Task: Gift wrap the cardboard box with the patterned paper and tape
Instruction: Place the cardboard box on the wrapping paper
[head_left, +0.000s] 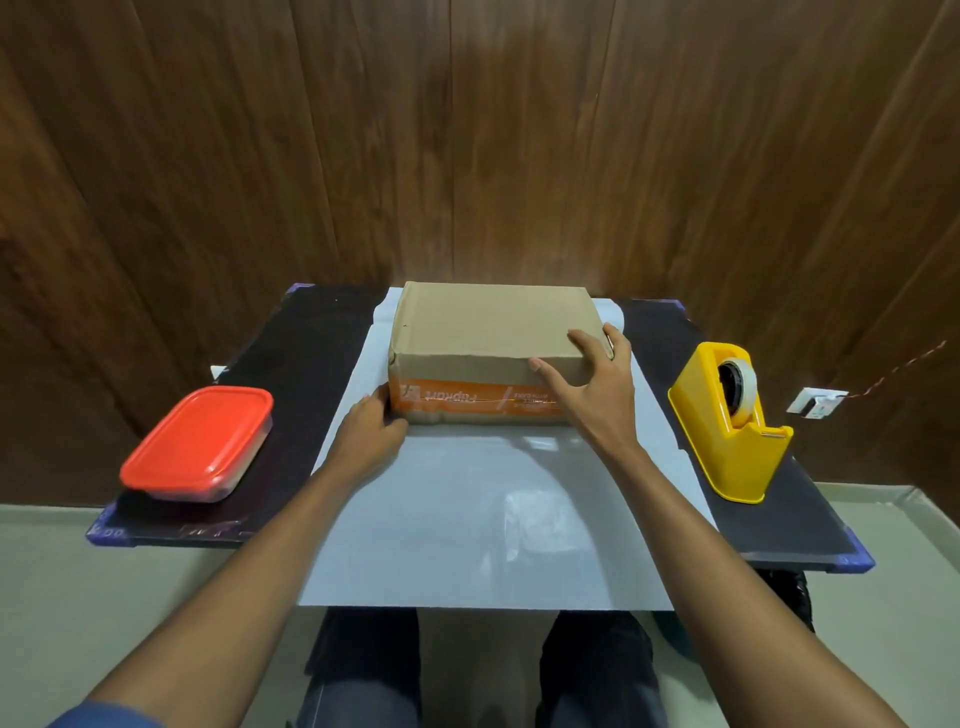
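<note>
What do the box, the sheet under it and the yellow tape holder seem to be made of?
Box: brown cardboard, matte, with rough, slightly crushed edges and an orange printed band.
Sheet: probably paper, its plain white side up, smooth and faintly glossy, since it shows soft reflections.
Tape holder: likely moulded plastic, shiny yellow with rounded edges.

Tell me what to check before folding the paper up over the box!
1. Cardboard box sits on the paper: ok.
2. Box centred on the sheet: not ok, it sits near the far end.
3. Both hands on the box: ok, left hand touches its near left corner, right hand grips its right corner.
4. Tape dispenser within reach on the right: ok.
5. Red-lidded container off the paper: ok.
6. Patterned side facing down: cannot tell, only the white side shows.
</note>
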